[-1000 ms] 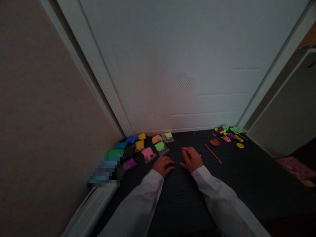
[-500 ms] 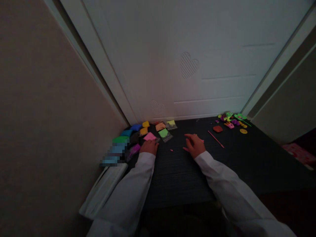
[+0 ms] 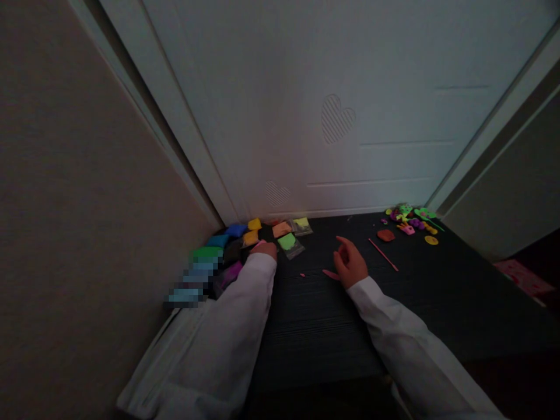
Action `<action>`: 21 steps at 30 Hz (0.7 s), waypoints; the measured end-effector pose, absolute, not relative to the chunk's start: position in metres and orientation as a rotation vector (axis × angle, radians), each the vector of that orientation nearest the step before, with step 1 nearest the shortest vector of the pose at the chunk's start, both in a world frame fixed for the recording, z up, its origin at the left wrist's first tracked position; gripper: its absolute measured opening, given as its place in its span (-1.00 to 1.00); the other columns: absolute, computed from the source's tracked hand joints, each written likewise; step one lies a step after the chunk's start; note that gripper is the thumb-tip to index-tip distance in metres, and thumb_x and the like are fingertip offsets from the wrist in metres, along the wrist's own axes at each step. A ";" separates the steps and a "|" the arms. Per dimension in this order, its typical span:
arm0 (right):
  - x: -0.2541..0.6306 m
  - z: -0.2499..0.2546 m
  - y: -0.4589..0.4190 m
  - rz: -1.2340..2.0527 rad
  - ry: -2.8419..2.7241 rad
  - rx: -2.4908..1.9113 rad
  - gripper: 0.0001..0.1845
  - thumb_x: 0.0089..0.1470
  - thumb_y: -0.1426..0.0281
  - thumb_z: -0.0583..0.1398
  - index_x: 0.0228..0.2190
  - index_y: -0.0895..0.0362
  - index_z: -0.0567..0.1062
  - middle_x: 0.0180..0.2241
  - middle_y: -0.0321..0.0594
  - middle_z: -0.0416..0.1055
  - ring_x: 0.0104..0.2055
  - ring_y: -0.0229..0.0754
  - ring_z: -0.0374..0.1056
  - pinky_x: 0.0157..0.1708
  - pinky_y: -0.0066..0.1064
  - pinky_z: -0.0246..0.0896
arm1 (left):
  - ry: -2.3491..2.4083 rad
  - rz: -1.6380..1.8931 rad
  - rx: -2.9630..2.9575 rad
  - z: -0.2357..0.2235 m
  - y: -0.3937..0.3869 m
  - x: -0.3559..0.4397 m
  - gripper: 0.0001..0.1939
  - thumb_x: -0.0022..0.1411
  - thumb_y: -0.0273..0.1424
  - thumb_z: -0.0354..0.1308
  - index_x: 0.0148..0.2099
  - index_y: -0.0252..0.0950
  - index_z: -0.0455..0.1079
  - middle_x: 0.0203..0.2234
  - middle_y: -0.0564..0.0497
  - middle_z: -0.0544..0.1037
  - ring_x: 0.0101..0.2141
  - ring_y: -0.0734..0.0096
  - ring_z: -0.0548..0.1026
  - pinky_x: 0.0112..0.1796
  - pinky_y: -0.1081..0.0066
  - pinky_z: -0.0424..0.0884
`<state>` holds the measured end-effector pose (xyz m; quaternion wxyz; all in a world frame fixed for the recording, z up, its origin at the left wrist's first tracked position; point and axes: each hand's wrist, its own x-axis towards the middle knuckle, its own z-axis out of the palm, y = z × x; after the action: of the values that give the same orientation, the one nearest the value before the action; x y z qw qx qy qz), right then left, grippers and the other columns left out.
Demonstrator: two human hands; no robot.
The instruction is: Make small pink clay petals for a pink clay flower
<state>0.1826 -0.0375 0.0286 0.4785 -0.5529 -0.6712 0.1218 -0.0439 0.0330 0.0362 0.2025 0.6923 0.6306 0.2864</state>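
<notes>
My left hand (image 3: 266, 251) is curled over a pink clay packet (image 3: 259, 244) at the back left of the dark table. Its fingertips are mostly hidden, and only a bit of pink shows at the hand's edge. My right hand (image 3: 352, 265) rests on the table with thumb and index finger apart and nothing visible between them. A flat pink modelling tool (image 3: 331, 274) lies at its left side, partly under the hand. A small pink clay bit (image 3: 302, 275) sits between the two hands. To the right lies a thin pink stick (image 3: 383, 255).
Several clay packets line the back left, among them a green packet (image 3: 287, 242) and a purple packet (image 3: 231, 273). Beside my left sleeve is a pale flat case (image 3: 153, 353). A reddish-brown flat piece (image 3: 385, 235) and small colourful clay figures (image 3: 411, 219) occupy the back right. A white door panel (image 3: 262, 116) rises behind.
My left hand has turned and closed over the pink packet, which is now mostly covered. My right hand has shifted slightly down, its fingers more curved. The view has tilted a little.
</notes>
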 end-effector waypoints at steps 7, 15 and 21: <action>0.176 0.039 -0.045 0.374 -1.687 -1.338 -0.62 -0.08 0.42 -0.01 -0.13 0.13 0.17 -0.43 -0.26 0.21 -0.51 -0.34 0.11 -0.42 -0.44 0.11 | 1.869 0.632 1.853 0.052 -0.003 -0.086 -0.83 -0.14 -0.29 0.09 -0.54 -0.31 0.34 -0.72 0.10 0.36 -0.61 0.46 0.33 -0.56 0.48 0.17; 0.116 0.062 -0.055 0.625 -1.790 -1.054 -0.71 -0.01 0.43 -0.07 -0.20 0.14 0.27 -0.26 -0.20 0.27 -0.20 -0.30 0.18 -0.18 -0.45 0.07 | 1.053 1.362 1.144 0.051 -0.016 -0.048 -0.83 -0.17 -0.37 0.13 -0.54 -0.38 0.25 -0.74 0.12 0.36 -0.65 0.58 0.32 -0.55 0.52 0.23; 0.110 0.057 -0.055 0.743 -1.697 -1.062 -0.73 -0.05 0.41 -0.01 -0.25 0.10 0.33 -0.27 -0.24 0.32 -0.23 -0.29 0.22 -0.21 -0.44 0.13 | 0.941 1.268 1.054 0.045 -0.027 -0.021 -0.79 -0.19 -0.33 0.15 -0.54 -0.38 0.23 -0.74 0.11 0.35 -0.66 0.57 0.31 -0.57 0.48 0.22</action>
<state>0.1103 -0.0553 0.0565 0.4823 -0.4357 -0.6962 0.3047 -0.0215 -0.0273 0.0445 0.5823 0.4514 0.4028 0.5431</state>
